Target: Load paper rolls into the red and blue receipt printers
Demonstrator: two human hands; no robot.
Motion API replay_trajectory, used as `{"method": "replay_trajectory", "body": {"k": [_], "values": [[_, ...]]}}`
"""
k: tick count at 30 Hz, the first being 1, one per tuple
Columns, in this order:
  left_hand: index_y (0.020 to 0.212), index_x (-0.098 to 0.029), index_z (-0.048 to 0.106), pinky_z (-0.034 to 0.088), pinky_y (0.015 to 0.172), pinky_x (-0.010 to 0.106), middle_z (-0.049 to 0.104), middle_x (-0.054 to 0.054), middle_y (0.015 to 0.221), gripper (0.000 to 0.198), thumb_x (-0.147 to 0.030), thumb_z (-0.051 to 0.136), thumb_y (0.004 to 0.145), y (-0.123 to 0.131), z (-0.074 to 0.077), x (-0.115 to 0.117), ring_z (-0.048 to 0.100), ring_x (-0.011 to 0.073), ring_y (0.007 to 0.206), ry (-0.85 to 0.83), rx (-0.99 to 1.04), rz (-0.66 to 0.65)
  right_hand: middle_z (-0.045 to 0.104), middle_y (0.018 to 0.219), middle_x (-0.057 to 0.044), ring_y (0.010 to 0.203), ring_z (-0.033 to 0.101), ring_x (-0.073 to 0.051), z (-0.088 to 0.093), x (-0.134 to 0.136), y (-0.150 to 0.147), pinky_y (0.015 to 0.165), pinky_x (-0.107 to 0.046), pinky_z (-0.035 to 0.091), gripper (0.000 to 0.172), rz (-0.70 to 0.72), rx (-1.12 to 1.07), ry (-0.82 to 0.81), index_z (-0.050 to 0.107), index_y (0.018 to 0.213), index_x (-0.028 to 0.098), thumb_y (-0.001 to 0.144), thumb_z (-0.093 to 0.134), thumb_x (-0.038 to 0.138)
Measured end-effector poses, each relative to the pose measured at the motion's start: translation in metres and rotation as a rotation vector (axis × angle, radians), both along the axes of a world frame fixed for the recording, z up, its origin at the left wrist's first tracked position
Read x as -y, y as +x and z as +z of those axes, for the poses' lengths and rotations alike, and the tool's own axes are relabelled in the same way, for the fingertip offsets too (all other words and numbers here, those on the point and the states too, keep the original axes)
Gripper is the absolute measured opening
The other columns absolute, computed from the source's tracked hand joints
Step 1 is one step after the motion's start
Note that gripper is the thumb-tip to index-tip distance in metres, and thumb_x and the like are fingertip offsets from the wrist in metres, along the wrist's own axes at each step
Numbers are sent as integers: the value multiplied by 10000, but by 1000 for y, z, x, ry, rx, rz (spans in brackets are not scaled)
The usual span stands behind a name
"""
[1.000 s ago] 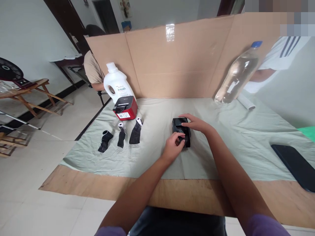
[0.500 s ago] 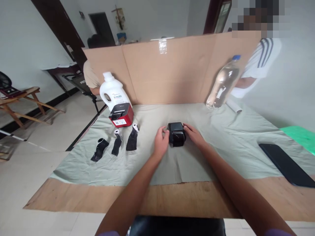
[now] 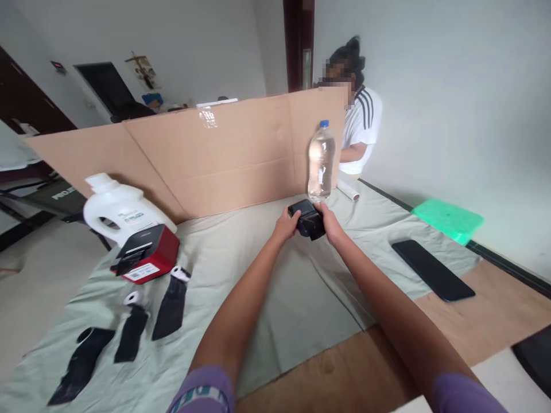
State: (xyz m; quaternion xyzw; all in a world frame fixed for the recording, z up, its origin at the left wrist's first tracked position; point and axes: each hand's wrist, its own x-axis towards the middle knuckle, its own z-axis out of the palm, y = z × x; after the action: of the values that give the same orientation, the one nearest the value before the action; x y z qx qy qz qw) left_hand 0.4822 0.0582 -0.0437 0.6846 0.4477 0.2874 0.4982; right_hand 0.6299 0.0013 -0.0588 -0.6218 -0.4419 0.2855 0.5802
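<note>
Between both hands is a small black portable printer (image 3: 306, 219), its front flap facing me. My left hand (image 3: 287, 225) is closed on its left side, with the thumb over the top edge. My right hand (image 3: 328, 222) grips its right side. A clear bottle (image 3: 321, 163) with a blue cap stands just behind the printer. At the left sits a red and black label printer (image 3: 148, 252). In front of it lie several paper rolls with blackened strips: one roll (image 3: 171, 304), another (image 3: 131, 332) and a third (image 3: 81, 367).
A white jug (image 3: 123, 209) leans behind the red printer. The cardboard partition (image 3: 232, 163) crosses the back of the cloth-covered table (image 3: 241, 246). A white tube (image 3: 348, 188) lies right of the bottle. Farther right are a dark phone (image 3: 433, 269), a green stool (image 3: 447, 219) and a person (image 3: 361, 123).
My view has turned to the right. Both hands have moved the black printer away from me, near the bottle, and it now sits slightly turned.
</note>
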Motion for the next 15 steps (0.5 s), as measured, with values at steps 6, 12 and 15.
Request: {"method": "replay_trajectory", "body": {"k": [6,12,15], "values": [[1418,-176,483,394,499,227,568,-19,556,610,-511,573,917,110,-10,-18,486,125,430,-33,-38,-138,661,1329,-125,1284,588,-252,-23,2,100,1109,-403,420,810,-213,-170,13,640,1294,154,916,235,744],[1519,-186,354,372,476,225,552,-33,542,707,-528,540,930,152,-28,-16,459,123,410,-124,-82,-202,643,1342,-163,1286,590,-260,-43,7,132,1117,-422,420,915,-279,-148,-73,607,1329,126,877,179,797],[1578,-184,211,364,470,219,541,-49,538,773,-544,488,952,146,-29,-9,451,116,406,-173,-82,-192,595,1401,-166,1340,544,-254,-43,8,133,1130,-435,410,921,-357,-137,-22,520,1416,134,878,142,779]]}}
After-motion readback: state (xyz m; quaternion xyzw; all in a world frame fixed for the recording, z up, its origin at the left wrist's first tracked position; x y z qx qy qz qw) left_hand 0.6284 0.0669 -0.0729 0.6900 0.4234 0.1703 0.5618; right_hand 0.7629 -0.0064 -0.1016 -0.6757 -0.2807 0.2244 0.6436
